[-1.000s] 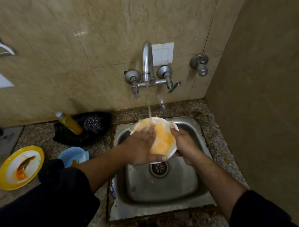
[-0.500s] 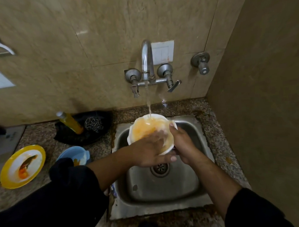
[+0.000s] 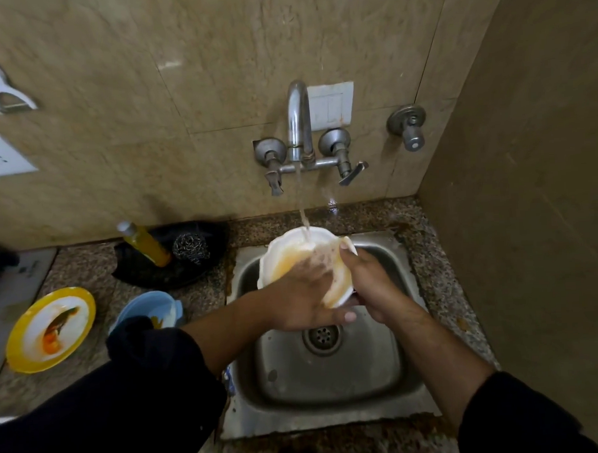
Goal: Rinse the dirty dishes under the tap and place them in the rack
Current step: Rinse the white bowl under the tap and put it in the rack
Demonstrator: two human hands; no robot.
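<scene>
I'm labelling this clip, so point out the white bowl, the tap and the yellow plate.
white bowl (image 3: 282,261), head view, on its orange-stained inner wall.
tap (image 3: 299,116), head view, on the curved spout.
yellow plate (image 3: 33,328), head view, on the bare pale surface left of the leftovers.

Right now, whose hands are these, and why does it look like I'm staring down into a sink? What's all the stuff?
There is no machine here. A person wears a camera on the head, so this one picture looks down at their own two hands. The right hand grips a white bowl by its rim, over the steel sink. The left hand lies flat across the bowl's inside, where orange food sticks. Water runs from the tap onto the bowl. On the counter to the left wait a yellow plate with food scraps, a blue bowl, a yellow bottle and a steel scrubber. No rack shows in the picture.
</scene>
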